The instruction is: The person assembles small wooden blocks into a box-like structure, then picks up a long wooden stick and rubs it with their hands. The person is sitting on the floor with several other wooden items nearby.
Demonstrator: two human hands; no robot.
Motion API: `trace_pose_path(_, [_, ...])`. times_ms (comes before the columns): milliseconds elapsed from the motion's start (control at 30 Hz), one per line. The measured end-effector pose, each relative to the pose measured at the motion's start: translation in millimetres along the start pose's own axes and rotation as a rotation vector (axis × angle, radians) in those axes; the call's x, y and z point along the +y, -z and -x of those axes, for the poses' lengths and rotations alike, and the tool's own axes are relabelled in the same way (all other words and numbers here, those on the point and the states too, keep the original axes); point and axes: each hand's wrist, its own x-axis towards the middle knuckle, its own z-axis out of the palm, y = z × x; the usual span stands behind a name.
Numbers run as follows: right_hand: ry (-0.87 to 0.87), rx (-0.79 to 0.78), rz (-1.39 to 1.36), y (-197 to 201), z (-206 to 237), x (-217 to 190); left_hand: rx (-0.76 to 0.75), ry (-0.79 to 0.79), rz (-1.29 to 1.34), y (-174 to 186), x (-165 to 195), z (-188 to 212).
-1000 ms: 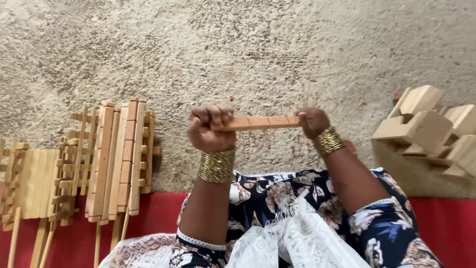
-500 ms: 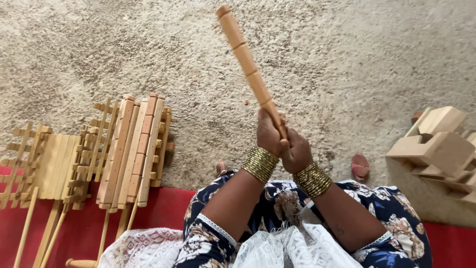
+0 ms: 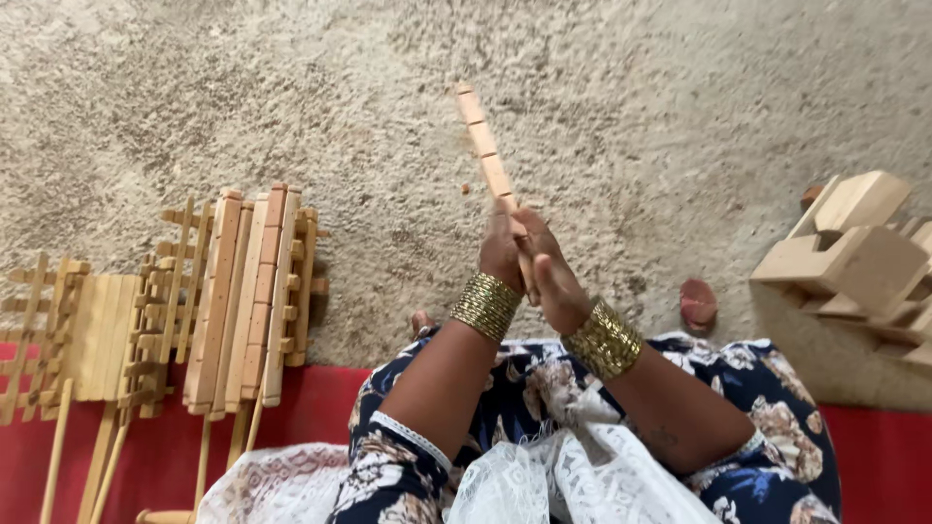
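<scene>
We note a notched wooden stick [image 3: 485,150] standing at centre frame, tilted toward the upper left, its lower end pressed between our two palms. Left hand [image 3: 502,254] and right hand [image 3: 551,277] both close flat on it, fingers narrow. Risk, as we judge: the upper end is unsupported, so a loosened press could let it slip onto the gritty floor [image 3: 680,97]. Slatted wooden racks [image 3: 243,291] lie lower left, wooden blocks [image 3: 854,257] at right. No containers visible.

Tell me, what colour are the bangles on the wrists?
Gold bangles, one stack on each wrist, clearest in the head view.
</scene>
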Motion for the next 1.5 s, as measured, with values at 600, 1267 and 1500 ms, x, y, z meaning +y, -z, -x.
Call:
trace_pose_path(600, [0.070,-0.084,0.628,-13.9,5.2,2.9,-0.025,0.052,-0.395,24.5,-9.6,-19.1])
trace_pose_path(1267, [0.152,0.081,0.962,3.4,-13.2,28.8,-0.016,0.158,-0.753,17.1,-17.2,-14.4])
trace_pose_path(1500, [0.050,0.382,1.115,52.9,-39.5,48.1,-0.127,0.074,-0.959,6.7,-34.6,2.0])
